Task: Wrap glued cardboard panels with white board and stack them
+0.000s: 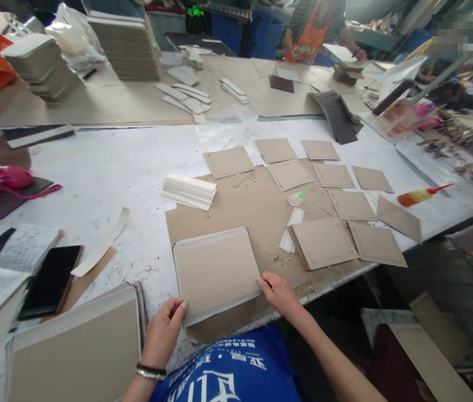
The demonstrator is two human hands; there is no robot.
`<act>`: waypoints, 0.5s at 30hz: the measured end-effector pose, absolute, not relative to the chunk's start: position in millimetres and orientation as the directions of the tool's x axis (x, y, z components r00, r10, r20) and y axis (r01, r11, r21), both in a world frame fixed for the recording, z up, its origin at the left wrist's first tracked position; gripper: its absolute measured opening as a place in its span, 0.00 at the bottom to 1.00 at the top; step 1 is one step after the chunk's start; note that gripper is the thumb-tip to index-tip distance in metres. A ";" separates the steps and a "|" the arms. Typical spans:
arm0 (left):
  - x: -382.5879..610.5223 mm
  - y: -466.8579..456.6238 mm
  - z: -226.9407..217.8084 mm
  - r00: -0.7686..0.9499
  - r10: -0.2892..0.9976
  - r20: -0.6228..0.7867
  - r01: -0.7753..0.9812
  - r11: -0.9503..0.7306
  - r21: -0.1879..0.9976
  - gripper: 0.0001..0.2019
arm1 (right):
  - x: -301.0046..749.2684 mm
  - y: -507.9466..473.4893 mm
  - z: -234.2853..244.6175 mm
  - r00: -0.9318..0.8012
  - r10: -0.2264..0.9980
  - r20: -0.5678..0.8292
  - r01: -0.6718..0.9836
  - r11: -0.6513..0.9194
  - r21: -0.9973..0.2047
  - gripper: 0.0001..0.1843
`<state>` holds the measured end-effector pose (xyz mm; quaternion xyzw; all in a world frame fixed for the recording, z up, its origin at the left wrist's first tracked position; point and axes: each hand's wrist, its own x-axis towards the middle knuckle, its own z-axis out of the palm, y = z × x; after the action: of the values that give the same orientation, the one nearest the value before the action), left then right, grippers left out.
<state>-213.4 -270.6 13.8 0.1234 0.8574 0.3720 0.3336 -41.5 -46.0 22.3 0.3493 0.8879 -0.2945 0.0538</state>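
A tan cardboard panel (pixel 217 273) with pale folded edges lies before me on a larger brown board (pixel 236 206). My left hand (pixel 165 326) pinches its near left corner between thumb and fingers. On the opposite side, my right hand (pixel 280 293) grips the panel's right edge near the front corner. To the left rests a stack of similar panels (pixel 77 349). Smaller tan cards (pixel 289 176) are spread out beyond the panel, and a thicker stack of cards (pixel 326 243) sits to the right. A bundle of white strips (pixel 189 191) lies behind the panel.
A phone (pixel 52 282) and an open notebook (pixel 19 259) lie at left. A small green-tipped glue bottle (pixel 299 195) and a red-tipped bottle (pixel 420 195) are on the right. Tall board stacks (pixel 123 47) stand at the back, where a person in an orange apron (pixel 309 33) works.
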 end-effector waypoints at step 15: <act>-214.7 -267.5 20.0 -0.745 0.460 -0.483 0.057 0.765 0.641 0.17 | -45.0 -44.0 20.0 -0.756 0.569 -0.325 0.653 0.611 -0.449 0.15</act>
<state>-214.7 -267.5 20.0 0.1467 0.8813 0.3098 0.3253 -45.0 -44.0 20.0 0.3415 0.8942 -0.2795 0.0749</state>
